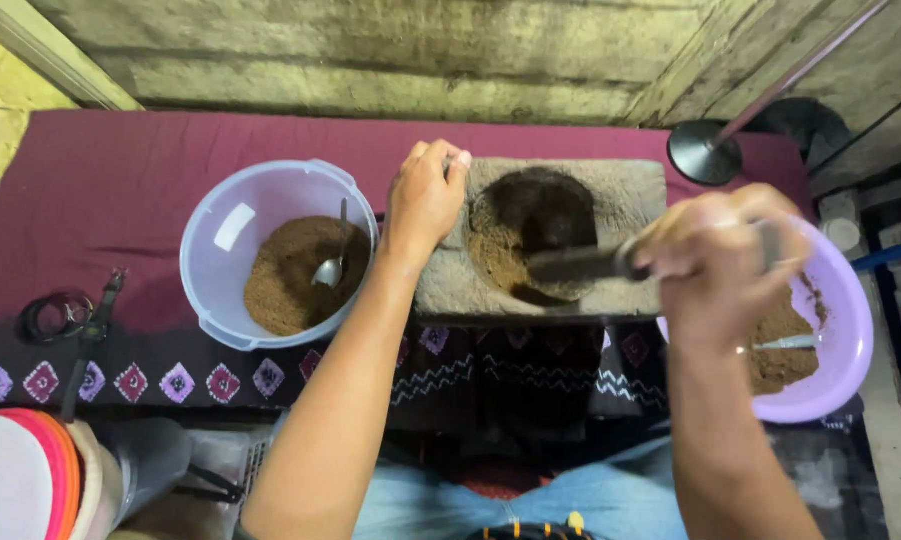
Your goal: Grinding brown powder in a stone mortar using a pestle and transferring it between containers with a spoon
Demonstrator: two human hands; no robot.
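Right hand (716, 268) grips the pestle (581, 264) (blurred) inside the mortar (541, 235) mid-surface; left hand (426, 195) clamps its rim. Steady strokes, I judge, keep powder (496, 262) from spilling.

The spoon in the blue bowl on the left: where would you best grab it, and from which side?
Take the spoon by its thin handle, coming from above at the far side of the pale blue bowl. The handle stands clear of the brown powder and points away from the person, while its scoop lies on the powder, so a pinch near the top probably stays clean.
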